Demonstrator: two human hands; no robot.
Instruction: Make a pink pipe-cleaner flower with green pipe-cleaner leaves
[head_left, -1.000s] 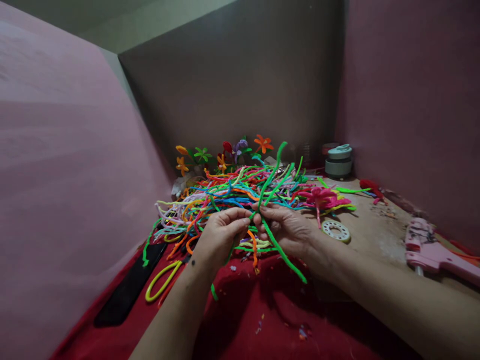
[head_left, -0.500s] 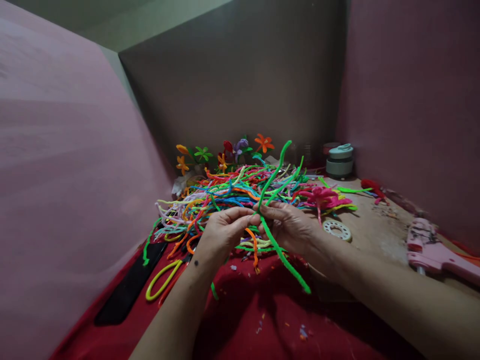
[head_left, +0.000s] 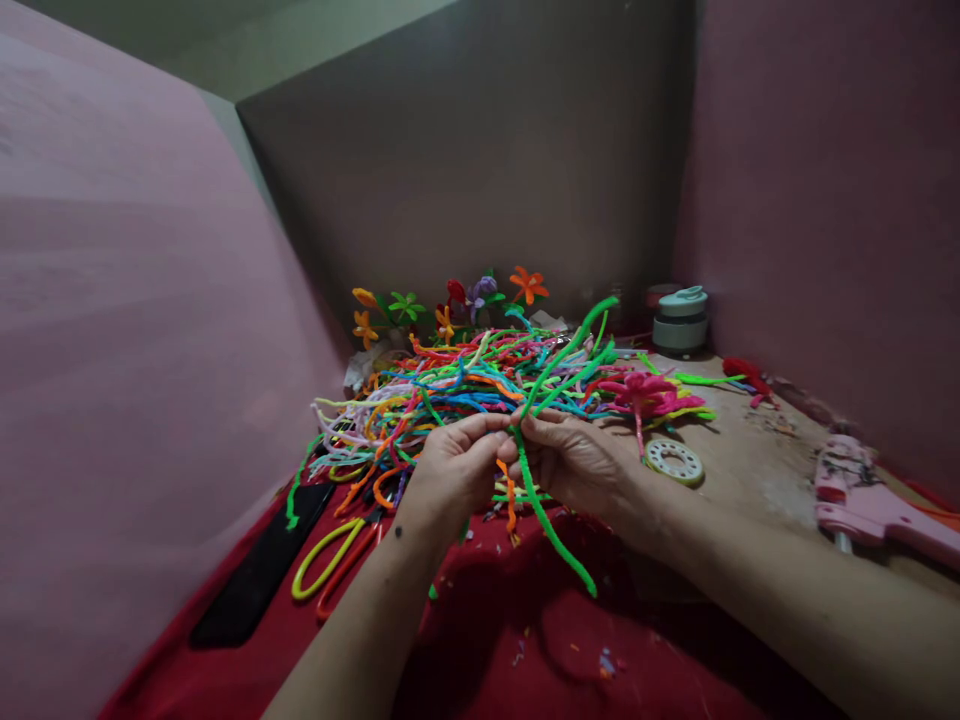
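My left hand (head_left: 448,470) and my right hand (head_left: 574,460) meet fingertip to fingertip just in front of a big heap of coloured pipe cleaners (head_left: 457,395). Both pinch the same green pipe cleaners (head_left: 551,525) where they cross. One end hangs down toward my lap, and the upper ends rise up and to the right over the heap. Both hands are closed in a pinch.
Finished pipe-cleaner flowers (head_left: 450,305) stand at the back. A pink flower (head_left: 645,393), a white ring (head_left: 673,461), a round tin (head_left: 679,322) and a pink glue gun (head_left: 877,505) lie on the right. Red cloth (head_left: 525,640) covers my lap. Walls close in on all sides.
The upper ends of the green pipe cleaners have swung to the right and lower. The hanging end has shifted slightly left. Both hands stay together at the same spot.
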